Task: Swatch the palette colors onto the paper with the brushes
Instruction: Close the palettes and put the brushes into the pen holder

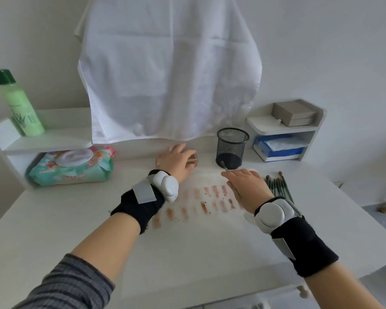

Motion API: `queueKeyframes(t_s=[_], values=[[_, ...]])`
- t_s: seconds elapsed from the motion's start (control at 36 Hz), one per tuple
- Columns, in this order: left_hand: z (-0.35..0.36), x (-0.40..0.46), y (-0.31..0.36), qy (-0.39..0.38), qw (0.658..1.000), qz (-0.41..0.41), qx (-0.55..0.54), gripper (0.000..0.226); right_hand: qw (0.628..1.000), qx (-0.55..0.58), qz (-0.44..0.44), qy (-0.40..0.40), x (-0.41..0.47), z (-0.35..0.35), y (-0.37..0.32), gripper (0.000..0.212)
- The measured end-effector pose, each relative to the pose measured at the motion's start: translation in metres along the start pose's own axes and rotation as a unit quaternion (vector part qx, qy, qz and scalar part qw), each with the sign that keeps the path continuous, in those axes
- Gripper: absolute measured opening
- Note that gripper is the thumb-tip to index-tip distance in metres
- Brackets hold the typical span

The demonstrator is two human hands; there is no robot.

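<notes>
black wrist wraps [134,208], white-grey devices [167,185], striped grey sleeve [67,286].

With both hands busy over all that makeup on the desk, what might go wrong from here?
1. The right hand hovers over the swatches on the paper; dropping lower, it may smear them.
2. Loose crumbs of color lie among the swatches and might get dragged into streaks.
3. The brush it holds points toward the mesh cup, so a quick move may knock the cup.
</notes>
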State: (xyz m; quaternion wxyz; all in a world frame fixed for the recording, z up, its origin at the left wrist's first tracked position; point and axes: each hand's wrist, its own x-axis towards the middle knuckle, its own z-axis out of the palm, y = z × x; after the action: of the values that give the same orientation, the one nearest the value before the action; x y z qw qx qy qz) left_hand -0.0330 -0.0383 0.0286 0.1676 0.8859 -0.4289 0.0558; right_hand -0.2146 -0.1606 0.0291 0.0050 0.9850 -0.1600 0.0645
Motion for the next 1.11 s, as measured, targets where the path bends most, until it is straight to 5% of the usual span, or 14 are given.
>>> queueKeyframes(t_s=[0.14, 0.31, 0.47, 0.64, 0.78, 0.92, 1.0, 1.11], values=[[0.004, -0.007, 0.061, -0.037, 0.987, 0.071, -0.137, 0.03, 0.996, -0.049, 0.063, -0.046, -0.019, -0.003, 0.015, 0.046], [0.019, -0.014, 0.128, -0.128, 0.971, 0.033, -0.201, 0.021, 0.991, -0.038, 0.083, -0.101, -0.039, -0.003, 0.026, 0.05], [0.024, -0.017, 0.156, -0.168, 0.944, -0.049, -0.28, 0.035, 0.959, 0.142, 0.243, 0.014, -0.047, -0.01, 0.05, 0.039], [0.019, -0.022, 0.167, -0.216, 0.901, -0.118, -0.358, 0.028, 0.911, 0.151, 0.378, -0.066, -0.034, -0.02, 0.067, 0.088], [0.023, -0.017, 0.17, -0.211, 0.882, -0.154, -0.392, 0.017, 0.919, 0.165, 0.341, -0.107, -0.017, -0.025, 0.058, 0.068], [0.024, -0.013, 0.169, -0.21, 0.899, -0.134, -0.361, 0.031, 0.925, 0.156, 0.314, -0.148, -0.006, -0.033, 0.049, 0.018], [0.024, -0.012, 0.168, -0.203, 0.905, -0.123, -0.353, 0.034, 0.911, 0.217, 0.31, -0.162, -0.006, -0.03, 0.046, 0.034], [0.022, -0.011, 0.163, -0.201, 0.909, -0.118, -0.346, 0.017, 0.937, 0.045, 0.3, -0.172, 0.012, -0.012, 0.046, 0.02]])
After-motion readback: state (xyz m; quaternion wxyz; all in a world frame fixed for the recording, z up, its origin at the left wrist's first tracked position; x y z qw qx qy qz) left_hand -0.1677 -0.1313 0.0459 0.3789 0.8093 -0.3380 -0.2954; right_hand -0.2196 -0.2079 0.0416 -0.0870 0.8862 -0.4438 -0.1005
